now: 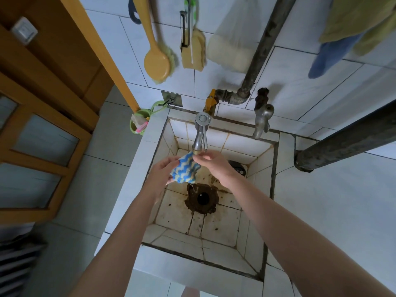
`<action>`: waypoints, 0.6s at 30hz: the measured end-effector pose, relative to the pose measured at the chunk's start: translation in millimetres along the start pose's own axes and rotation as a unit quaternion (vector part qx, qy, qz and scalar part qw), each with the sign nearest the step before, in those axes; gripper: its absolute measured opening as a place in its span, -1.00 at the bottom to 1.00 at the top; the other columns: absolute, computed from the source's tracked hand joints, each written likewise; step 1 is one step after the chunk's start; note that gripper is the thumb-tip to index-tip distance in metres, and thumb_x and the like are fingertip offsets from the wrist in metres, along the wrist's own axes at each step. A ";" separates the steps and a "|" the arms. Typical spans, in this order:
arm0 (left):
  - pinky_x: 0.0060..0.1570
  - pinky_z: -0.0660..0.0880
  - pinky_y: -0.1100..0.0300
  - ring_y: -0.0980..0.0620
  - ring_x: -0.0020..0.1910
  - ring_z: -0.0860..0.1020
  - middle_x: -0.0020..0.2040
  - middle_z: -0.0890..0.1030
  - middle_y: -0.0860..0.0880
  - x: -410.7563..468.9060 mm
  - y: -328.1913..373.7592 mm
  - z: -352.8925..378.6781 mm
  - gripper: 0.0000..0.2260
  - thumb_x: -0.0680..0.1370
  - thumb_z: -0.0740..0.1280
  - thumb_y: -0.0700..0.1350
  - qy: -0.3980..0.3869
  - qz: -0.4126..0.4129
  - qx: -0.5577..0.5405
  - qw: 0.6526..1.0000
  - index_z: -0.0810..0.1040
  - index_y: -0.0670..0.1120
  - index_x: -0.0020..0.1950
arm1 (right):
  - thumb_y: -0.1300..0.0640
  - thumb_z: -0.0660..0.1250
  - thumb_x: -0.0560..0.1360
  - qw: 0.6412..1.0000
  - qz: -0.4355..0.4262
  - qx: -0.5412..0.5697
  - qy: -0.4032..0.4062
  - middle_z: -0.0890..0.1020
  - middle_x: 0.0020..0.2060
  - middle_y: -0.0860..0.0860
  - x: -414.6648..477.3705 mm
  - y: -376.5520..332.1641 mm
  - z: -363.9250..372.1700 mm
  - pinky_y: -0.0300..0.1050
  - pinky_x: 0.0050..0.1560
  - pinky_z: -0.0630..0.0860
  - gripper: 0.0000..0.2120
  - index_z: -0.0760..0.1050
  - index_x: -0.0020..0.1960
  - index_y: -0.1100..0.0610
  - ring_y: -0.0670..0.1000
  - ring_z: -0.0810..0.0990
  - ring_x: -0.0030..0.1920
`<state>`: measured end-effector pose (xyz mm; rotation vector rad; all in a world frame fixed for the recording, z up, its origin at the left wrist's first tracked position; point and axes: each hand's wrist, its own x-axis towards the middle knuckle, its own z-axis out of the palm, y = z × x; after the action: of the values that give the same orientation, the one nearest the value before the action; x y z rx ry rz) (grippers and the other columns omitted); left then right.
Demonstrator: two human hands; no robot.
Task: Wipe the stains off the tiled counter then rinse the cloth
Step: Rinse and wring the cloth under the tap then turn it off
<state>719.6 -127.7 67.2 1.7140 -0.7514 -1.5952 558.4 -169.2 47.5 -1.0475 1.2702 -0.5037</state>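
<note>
A blue, white and yellow zigzag cloth (186,170) hangs bunched right under the spout of the chrome tap (201,133), over the tiled sink (216,228). My left hand (161,172) grips its left side. My right hand (211,162) pinches its top edge by the spout. Water drips from the cloth toward the rusty drain (202,198). The white tiled counter (334,206) lies to the right of the sink.
A second old tap (262,116) and a yellow valve (211,101) sit at the back wall. Brushes (157,61), a sponge bag and towels (351,28) hang above. A thick dark pipe (347,140) crosses on the right. A green cup (139,124) hangs left of the sink.
</note>
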 end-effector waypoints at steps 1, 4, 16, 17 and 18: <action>-0.21 0.50 0.36 0.12 -0.12 0.56 -0.11 0.60 0.02 -0.2 -0.6 0.1 -0.86 0.59 0.21 -0.17 0.001 0.001 -0.002 1.000 0.56 -0.01 -0.04 | 0.15 0.33 0.51 1.000 -0.005 0.023 0.003 0.61 0.03 0.05 -0.7 0.7 -1.4 -0.08 0.24 0.35 -0.97 0.54 -0.07 0.07 0.04 0.51 0.14; -0.29 0.51 0.42 0.12 -0.12 0.56 -0.11 0.60 0.00 0.4 -1.4 2.8 -0.87 0.59 0.22 -0.18 0.010 0.009 -0.002 1.000 0.55 -0.09 0.04 | 0.20 0.33 0.51 0.997 -0.020 0.074 0.015 0.60 -0.07 0.01 -3.5 3.1 -5.6 -0.34 -0.02 0.44 -0.91 0.54 0.01 0.16 -0.01 0.54 0.04; -0.23 0.53 0.44 0.16 -0.13 0.59 -0.07 0.62 -0.03 0.1 -3.6 10.5 -0.83 0.58 0.23 -0.20 0.006 0.022 0.011 1.000 0.55 -0.19 0.12 | 0.26 0.33 0.49 0.991 -0.040 0.119 0.045 0.59 -0.16 0.00 -8.8 16.2 -11.9 -0.38 -0.11 0.52 -0.85 0.54 0.05 0.27 -0.07 0.57 -0.08; -0.22 0.54 0.43 0.15 -0.12 0.59 -0.07 0.62 -0.04 0.1 -3.8 10.6 -0.82 0.58 0.23 -0.20 0.005 0.023 0.007 1.000 0.55 -0.19 0.13 | 0.26 0.33 0.49 0.991 -0.042 0.117 0.050 0.59 -0.16 0.00 -8.1 15.5 -11.6 -0.38 -0.11 0.52 -0.85 0.55 0.04 0.27 -0.08 0.57 -0.09; -0.21 0.54 0.41 0.13 -0.12 0.59 -0.08 0.62 -0.04 0.0 -3.8 10.5 -0.81 0.58 0.23 -0.20 0.004 0.024 0.006 1.000 0.55 -0.19 0.14 | 0.26 0.33 0.49 0.991 -0.046 0.111 0.053 0.60 -0.17 -0.01 -7.2 14.8 -10.9 -0.40 -0.11 0.52 -0.88 0.55 0.01 0.26 -0.11 0.58 -0.10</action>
<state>709.1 -126.3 63.8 1.6963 -0.7934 -1.5532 542.9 -160.2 39.3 -0.9038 1.2294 -0.7627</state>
